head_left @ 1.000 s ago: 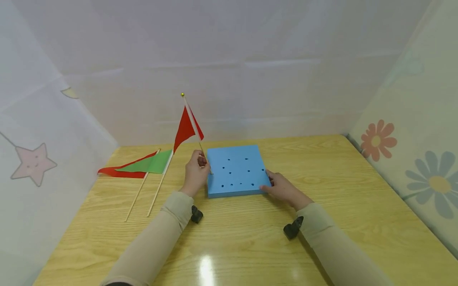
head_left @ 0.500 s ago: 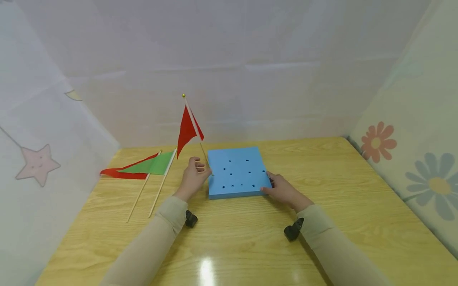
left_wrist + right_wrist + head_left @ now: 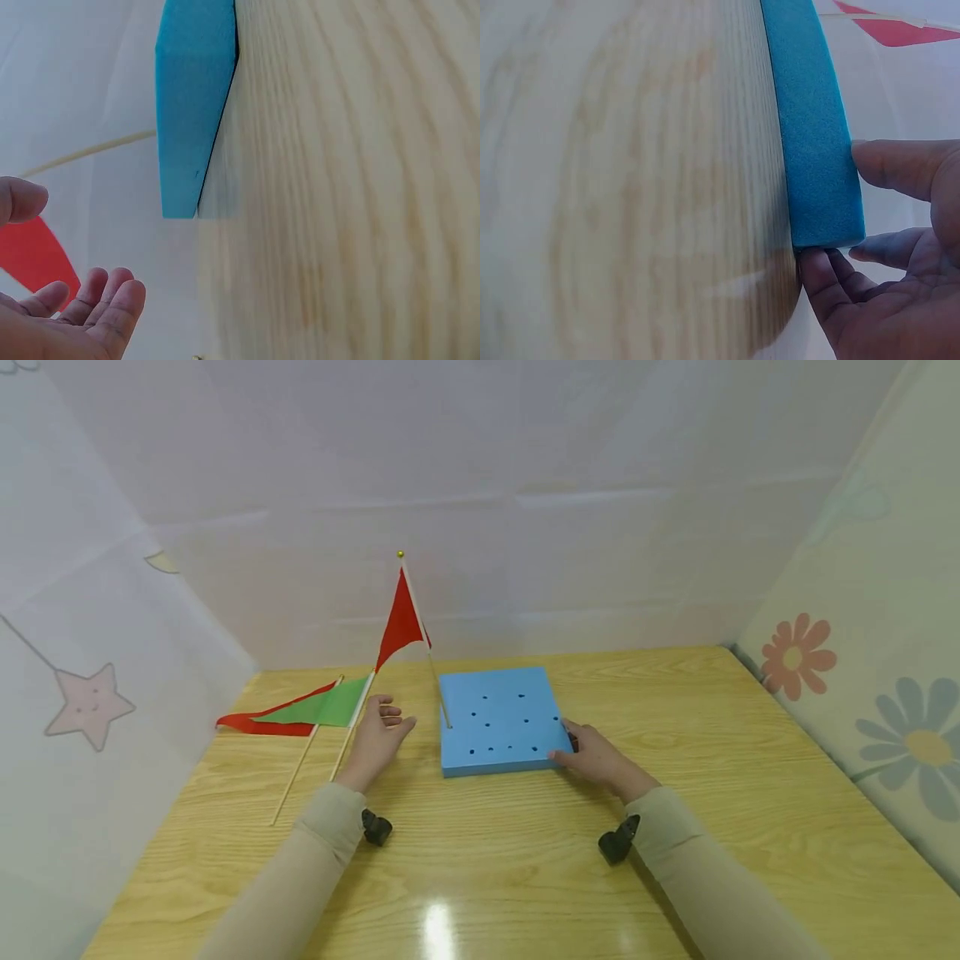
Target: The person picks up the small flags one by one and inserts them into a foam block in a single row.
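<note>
A blue foam board with several small holes lies flat on the table. One red triangular flag stands at the board's left side, its thin stick set in a hole and leaning left. My left hand is apart from board and stick, fingers loosely spread and nothing in them; the left wrist view shows this hand below the board's edge. My right hand grips the board's near right corner. In the right wrist view its thumb presses the top, fingers against the side.
Left of my left hand, a green flag lies partly over another red flag, their sticks pointing toward me. A white cloth wall rises behind the wooden table, with printed side walls left and right.
My left hand has let go of the red flag's stick and moved left toward the lying flags. The standing flag is now more upright. My right hand stays on the board.
</note>
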The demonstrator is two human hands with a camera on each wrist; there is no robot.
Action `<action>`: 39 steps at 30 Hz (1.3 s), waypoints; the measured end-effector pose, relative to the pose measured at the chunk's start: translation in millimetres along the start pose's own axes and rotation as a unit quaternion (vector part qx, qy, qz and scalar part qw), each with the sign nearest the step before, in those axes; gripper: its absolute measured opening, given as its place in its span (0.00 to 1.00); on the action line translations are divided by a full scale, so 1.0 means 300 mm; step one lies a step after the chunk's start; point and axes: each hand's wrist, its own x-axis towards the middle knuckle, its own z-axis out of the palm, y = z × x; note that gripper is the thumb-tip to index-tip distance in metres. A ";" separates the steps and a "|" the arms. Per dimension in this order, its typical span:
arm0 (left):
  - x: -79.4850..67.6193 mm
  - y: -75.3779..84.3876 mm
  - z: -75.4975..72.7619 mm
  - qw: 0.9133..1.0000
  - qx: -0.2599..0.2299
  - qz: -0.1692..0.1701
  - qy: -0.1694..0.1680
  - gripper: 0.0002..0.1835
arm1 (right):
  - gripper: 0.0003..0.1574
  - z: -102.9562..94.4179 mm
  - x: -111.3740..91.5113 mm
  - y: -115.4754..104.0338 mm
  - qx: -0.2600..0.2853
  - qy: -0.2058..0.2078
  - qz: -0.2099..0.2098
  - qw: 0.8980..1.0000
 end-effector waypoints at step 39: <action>-0.153 -0.103 -0.326 0.991 0.071 -0.112 -0.019 0.32 | 0.49 -0.006 -0.009 -0.004 0.010 -0.008 -0.007 1.000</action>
